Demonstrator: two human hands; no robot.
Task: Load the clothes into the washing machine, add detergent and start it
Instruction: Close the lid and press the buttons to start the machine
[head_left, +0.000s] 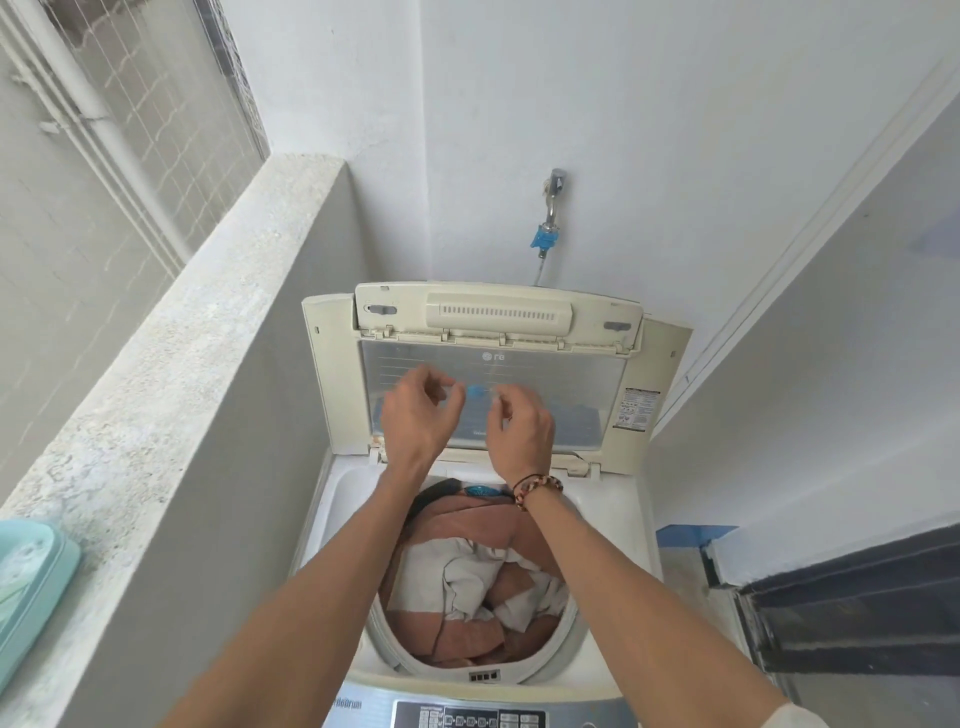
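Note:
The top-loading washing machine (613, 519) stands with its lid (498, 332) raised upright. Brown and white clothes (467, 587) fill the drum. A blue object (480, 490) lies at the drum's back edge. In front of the lid, my left hand (418, 415) and my right hand (522, 431) are raised close together. Each pinches one end of a small blue packet (475, 391) held between them. My right wrist wears a beaded bracelet. What is inside the packet cannot be made out.
A wall tap (556, 187) with a blue hose connector sits above the machine. A concrete ledge (171, 389) runs along the left, with a mint-green plastic tub (31, 582) on it. The control panel (467, 719) is at the bottom; a dark door frame (831, 613) is right.

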